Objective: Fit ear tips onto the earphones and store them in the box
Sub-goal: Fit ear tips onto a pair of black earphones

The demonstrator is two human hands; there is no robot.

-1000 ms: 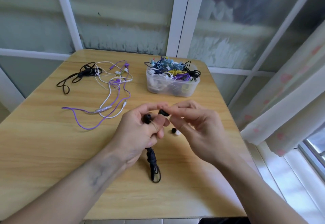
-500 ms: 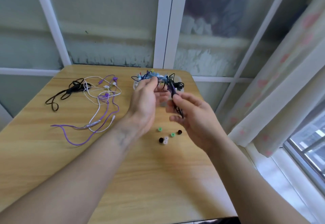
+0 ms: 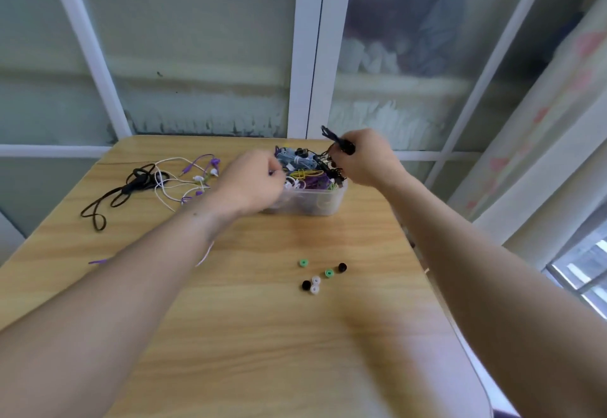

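Note:
A clear plastic box stuffed with coiled earphones stands at the table's far middle. My right hand hovers over its right end and grips a bundled black earphone, whose cable end sticks up to the left. My left hand is at the box's left rim with its fingers curled; whether it holds anything is hidden. Several loose ear tips, green, black and white, lie on the table nearer to me.
A tangle of white and purple earphones and a black flat cable lie at the table's far left. The wooden table ends at a window wall behind; a curtain hangs at the right.
Both hands have moved away from me to the box, the right one carrying the black earphone over it. The ear tips now lie uncovered.

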